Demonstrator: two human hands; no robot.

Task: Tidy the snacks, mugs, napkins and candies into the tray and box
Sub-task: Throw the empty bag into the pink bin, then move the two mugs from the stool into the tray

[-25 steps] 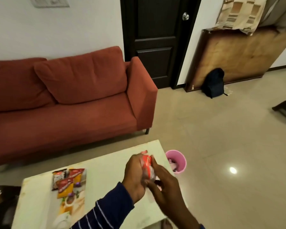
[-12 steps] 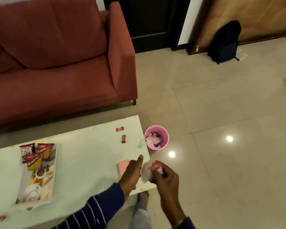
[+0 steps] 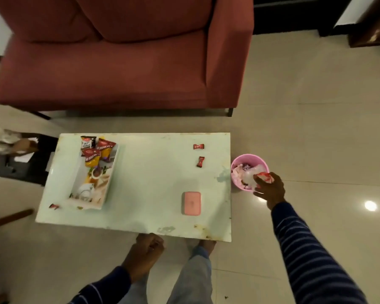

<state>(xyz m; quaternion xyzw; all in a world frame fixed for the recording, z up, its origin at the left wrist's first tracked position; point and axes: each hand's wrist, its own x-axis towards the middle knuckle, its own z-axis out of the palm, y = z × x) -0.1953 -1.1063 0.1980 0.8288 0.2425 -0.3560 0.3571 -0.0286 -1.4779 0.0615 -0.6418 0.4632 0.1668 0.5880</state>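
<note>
The right hand reaches over the near rim of a pink bin that stands on the floor just beside the right end of the tabletop. Its fingers pinch a crumpled clear wrapper with red print, held above the other wrappers already lying in the bin. The left hand hangs low by the near edge of the tabletop with its fingers curled in; whether anything is inside them cannot be told.

On the tabletop, a printed tray lies toward the left end. Three snack packets are bunched at its far end, partly overlapping each other. A white mug sits near the tray's close end. A closed pink box rests flat toward the right, well apart from the tray. Two red wrapped candies lie loose beyond the box, near the right end, one a little closer than the other. A third red candy lies at the near left corner, just beside the tray.

A red sofa stands behind the tabletop
</note>
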